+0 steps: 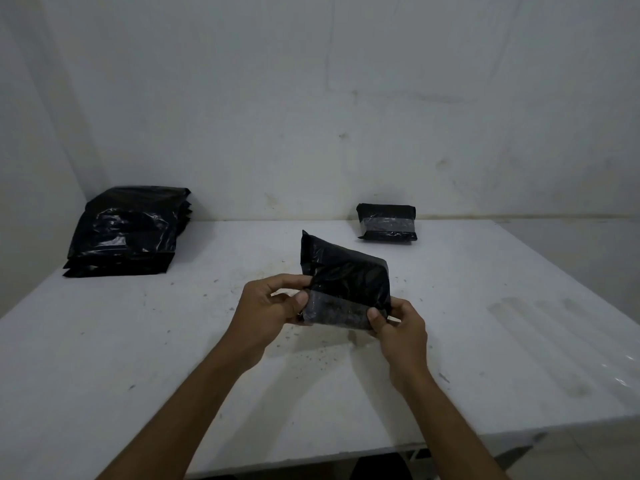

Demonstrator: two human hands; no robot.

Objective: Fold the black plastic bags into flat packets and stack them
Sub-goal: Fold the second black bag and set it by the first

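White tabletop (138,358) lies under the bag (346,285) that your left hand (273,306) and right hand (398,327) pinch above it. Loosen either thumb and this slippery fold may spring open.

White tabletop (485,341), scuffed; dark crumbs and specks scattered near its middle (311,356). Grey smudges toward the right side. Stained whitish wall (311,98) runs behind it, meeting a side wall at the left corner.
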